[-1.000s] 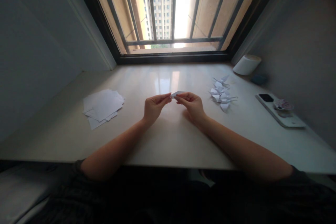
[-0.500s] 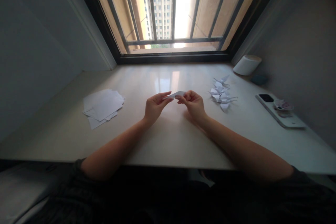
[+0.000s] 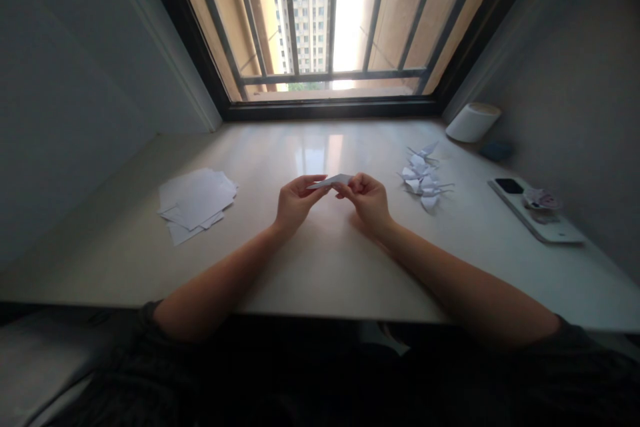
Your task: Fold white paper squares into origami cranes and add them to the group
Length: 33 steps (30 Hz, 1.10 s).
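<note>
A small piece of folded white paper (image 3: 336,180) is held between my two hands, above the middle of the white surface. My left hand (image 3: 299,200) pinches its left end between thumb and fingers. On the other side, my right hand (image 3: 369,200) grips the right end, with the fingers curled and the thumb against the paper. Fingers cover both ends, so its full shape is hidden. To the right lie several folded paper cranes (image 3: 423,177) in a cluster. A loose stack of white paper sheets (image 3: 200,200) rests on the left.
The white counter (image 3: 320,273) runs up to a barred window (image 3: 330,107). At the right, a phone (image 3: 537,213) with a grip on its back lies near the wall. A white cylindrical object (image 3: 473,123) tilts in the far right corner, beside a dark bluish item (image 3: 496,149).
The left thumb and fingers have shifted slightly on the folded paper, and more of its left part shows. Both hands stay in nearly the same place.
</note>
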{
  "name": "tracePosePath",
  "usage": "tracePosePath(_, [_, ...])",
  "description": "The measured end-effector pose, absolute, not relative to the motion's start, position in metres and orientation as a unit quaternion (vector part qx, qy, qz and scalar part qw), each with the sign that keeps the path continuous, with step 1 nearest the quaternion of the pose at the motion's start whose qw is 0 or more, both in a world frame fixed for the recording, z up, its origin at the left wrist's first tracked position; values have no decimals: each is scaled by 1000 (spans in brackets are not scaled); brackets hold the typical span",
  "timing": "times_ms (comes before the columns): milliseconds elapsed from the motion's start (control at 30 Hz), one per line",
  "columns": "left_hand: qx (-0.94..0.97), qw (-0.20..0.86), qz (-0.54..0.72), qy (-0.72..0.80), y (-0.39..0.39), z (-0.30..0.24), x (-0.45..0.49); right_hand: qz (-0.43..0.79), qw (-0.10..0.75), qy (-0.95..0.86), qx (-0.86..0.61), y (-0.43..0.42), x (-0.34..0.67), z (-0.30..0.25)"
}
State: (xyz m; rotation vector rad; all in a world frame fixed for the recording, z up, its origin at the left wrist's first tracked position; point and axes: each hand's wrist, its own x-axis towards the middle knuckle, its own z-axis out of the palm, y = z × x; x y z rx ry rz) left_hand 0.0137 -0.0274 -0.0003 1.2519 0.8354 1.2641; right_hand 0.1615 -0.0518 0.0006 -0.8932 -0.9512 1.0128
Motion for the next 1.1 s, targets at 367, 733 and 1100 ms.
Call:
tracePosePath(367, [521,601,483,365,-27,7,12,439,677,-419,-415,-45,168,-1])
tracePosePath(733, [502,667,434,339,-24,2,7,451,673,-415,-414,-37,177,-7])
tracePosePath(1100, [573,620,417,336,-29,10,8,416,689,-444,-393,-34,176,-14])
